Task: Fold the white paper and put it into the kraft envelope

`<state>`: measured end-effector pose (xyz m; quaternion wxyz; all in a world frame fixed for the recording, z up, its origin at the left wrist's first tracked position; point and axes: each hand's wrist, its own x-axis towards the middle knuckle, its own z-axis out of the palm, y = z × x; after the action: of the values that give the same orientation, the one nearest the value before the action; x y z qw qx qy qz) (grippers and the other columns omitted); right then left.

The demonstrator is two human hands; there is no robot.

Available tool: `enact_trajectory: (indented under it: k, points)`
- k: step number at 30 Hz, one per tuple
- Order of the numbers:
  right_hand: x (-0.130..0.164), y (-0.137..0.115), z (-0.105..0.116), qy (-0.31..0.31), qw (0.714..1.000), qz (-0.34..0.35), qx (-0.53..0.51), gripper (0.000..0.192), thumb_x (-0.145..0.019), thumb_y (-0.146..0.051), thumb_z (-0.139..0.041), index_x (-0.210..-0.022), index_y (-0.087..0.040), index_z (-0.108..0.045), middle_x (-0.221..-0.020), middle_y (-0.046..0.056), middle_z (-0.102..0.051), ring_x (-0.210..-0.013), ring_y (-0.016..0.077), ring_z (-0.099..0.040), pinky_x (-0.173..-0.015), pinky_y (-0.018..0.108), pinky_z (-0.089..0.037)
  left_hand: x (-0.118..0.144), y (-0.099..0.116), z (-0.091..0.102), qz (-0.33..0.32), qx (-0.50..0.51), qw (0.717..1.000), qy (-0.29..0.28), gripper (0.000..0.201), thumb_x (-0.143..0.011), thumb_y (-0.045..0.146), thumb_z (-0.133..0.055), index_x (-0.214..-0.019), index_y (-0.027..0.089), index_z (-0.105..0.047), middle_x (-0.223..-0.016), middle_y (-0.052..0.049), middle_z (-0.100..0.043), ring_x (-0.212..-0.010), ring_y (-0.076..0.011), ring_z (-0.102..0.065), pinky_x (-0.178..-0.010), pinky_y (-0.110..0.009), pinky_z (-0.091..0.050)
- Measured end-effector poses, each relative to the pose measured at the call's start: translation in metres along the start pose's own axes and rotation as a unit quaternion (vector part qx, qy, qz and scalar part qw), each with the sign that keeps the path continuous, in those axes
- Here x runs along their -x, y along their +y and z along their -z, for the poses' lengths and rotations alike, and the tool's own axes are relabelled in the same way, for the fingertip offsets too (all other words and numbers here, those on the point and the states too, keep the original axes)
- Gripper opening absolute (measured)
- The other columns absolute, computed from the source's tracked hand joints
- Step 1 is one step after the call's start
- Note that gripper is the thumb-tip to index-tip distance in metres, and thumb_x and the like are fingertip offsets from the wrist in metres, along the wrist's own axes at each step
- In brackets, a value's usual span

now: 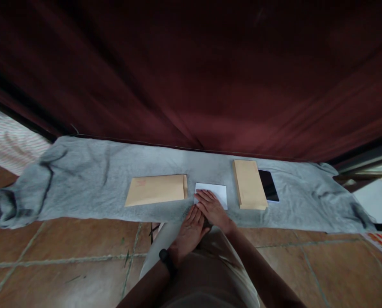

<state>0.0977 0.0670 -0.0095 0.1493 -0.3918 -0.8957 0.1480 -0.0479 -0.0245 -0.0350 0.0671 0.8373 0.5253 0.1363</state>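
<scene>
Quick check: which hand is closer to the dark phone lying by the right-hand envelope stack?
Right. The right hand rests on the white paper, left of the phone across the envelope stack. The left hand lies farther left and nearer the person.

One camera, worn on the person's head, looks forward and steeply down from above. It sits well above the tiled floor (65,248), near enough that the person's own forearms and lap fill the lower middle. The grey cloth (91,179) runs across the middle of the view, and a dark red curtain (191,72) fills the upper half.
</scene>
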Motion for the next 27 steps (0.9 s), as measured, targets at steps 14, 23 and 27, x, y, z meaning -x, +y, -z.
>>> enact_trajectory:
  k: [14,23,27]
  points:
    - [0.0,0.017,-0.003,0.035,0.996,-0.061,0.059,0.046,-0.106,-0.025,-0.04,-0.149,-0.015,-0.05,-0.16,0.011,-0.044,-0.15,0.0236,-0.038,-0.124,0.048,-0.033,0.003,-0.001,0.011,0.028,-0.023,0.999,0.022,0.067,-0.102,0.045,-0.046,-0.156,0.006,-0.034,-0.158,-0.021,-0.044,-0.15,-0.0291,-0.038,-0.121,-0.048,-0.039]
    - [0.043,0.028,-0.007,0.093,0.982,-0.15,0.069,0.05,-0.105,-0.021,-0.032,-0.154,-0.015,-0.044,-0.157,0.013,-0.049,-0.149,0.0233,-0.04,-0.122,0.049,-0.034,0.006,0.0,0.009,0.061,-0.047,0.996,0.042,0.069,-0.102,0.046,-0.044,-0.158,0.007,-0.032,-0.16,-0.021,-0.04,-0.15,-0.0304,-0.037,-0.122,-0.048,-0.036]
    - [0.064,0.03,-0.01,0.124,0.974,-0.172,0.083,0.057,-0.099,-0.011,-0.031,-0.156,-0.014,-0.04,-0.156,0.015,-0.049,-0.149,0.0258,-0.04,-0.12,0.052,-0.037,0.008,-0.001,0.011,0.082,-0.051,0.994,0.051,0.076,-0.101,0.046,-0.045,-0.16,0.003,-0.023,-0.16,-0.023,-0.039,-0.151,-0.0315,-0.036,-0.122,-0.048,-0.036]
